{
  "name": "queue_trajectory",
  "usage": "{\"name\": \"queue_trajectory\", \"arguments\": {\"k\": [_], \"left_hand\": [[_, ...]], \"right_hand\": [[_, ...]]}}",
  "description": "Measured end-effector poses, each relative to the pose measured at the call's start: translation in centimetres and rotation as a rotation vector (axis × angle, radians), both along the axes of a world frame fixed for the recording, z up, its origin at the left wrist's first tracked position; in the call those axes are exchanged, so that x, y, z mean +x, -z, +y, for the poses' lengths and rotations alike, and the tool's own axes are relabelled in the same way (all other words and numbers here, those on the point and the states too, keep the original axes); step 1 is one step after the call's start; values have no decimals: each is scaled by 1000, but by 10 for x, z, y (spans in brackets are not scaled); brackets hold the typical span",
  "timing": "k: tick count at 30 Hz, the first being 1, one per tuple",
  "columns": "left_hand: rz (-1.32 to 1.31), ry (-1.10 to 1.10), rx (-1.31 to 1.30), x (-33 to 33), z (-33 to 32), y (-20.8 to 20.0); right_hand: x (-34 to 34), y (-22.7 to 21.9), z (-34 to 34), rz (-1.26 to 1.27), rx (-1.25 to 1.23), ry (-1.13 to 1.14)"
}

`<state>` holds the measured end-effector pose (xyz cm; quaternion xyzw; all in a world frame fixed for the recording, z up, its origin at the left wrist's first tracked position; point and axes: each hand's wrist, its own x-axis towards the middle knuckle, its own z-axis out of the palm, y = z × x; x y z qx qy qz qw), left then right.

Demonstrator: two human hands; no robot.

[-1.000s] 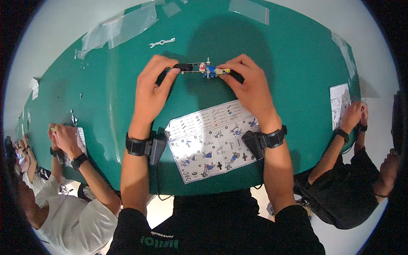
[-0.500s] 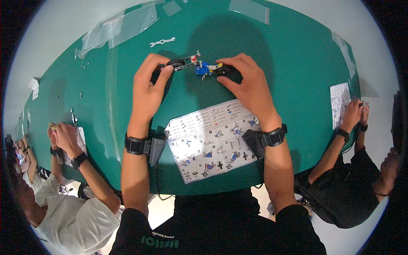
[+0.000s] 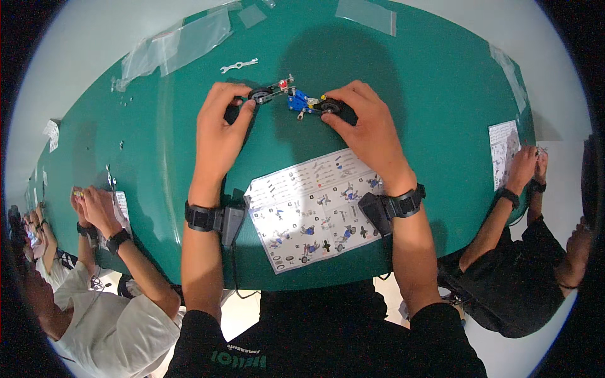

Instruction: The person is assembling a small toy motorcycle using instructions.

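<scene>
Between the two bare hands, a small toy vehicle model made of metal strips and plastic parts, held up over the green table [image 3: 441, 113]. Left hand [image 3: 222, 116]: thumb and index nearly together, gripping a black wheel with a grey hub [image 3: 259, 95] at the left end; other fingers curled behind. From that wheel, thin silver metal strips [image 3: 275, 92] slant up to the right, with a small red part [image 3: 283, 85] near their far end. Right hand [image 3: 372, 123]: thumb and index parted by about a wheel's breadth, holding a second black wheel [image 3: 332, 106] at the right end. Blue plastic body [image 3: 297, 100] sticks out leftward from it, yellow bits close to the right fingertips. Strips and blue body meet or nearly meet mid-gap; cannot tell whether they are joined. Beyond the left hand, a flat silver metal wrench [image 3: 239, 65]; farther out, clear plastic bags [image 3: 195, 34]. Nearer the body, between the forearms, a white printed instruction sheet [image 3: 315, 214], right edge partly covered by the right wrist's black strap [image 3: 406, 205]. Well left of the left hand, a white-shirted co-worker's hands [image 3: 99, 206]; well right of the right hand, a black-shirted co-worker's hands [image 3: 524, 169].
</scene>
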<state>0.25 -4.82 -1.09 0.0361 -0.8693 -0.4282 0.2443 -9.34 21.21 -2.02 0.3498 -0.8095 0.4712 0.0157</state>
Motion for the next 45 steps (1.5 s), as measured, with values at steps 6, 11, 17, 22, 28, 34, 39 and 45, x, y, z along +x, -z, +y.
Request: {"name": "queue_trajectory", "arguments": {"k": [6,11,17,22,28,34,39,45], "left_hand": [[-25,2,-23,2,0,-2],[-127,-20,106,5,1,-5],[-43,37,172,5,3,-1],[45,21,58,5,3,-11],[64,17,33,3,5,-12],[-83,19,73,8,0,-11],[-141,7,78,7,3,-12],[-158,35,100,7,2,-11]], "right_hand": [[1,0,1,7,-4,-7],[2,-1,0,-9,16,-6],[2,-2,0,21,37,-3],[1,0,0,64,3,3],[5,-7,-1,109,37,13],[1,0,0,94,-30,19],[-1,0,2,80,-1,8],[-1,-3,3,71,-8,13]]}}
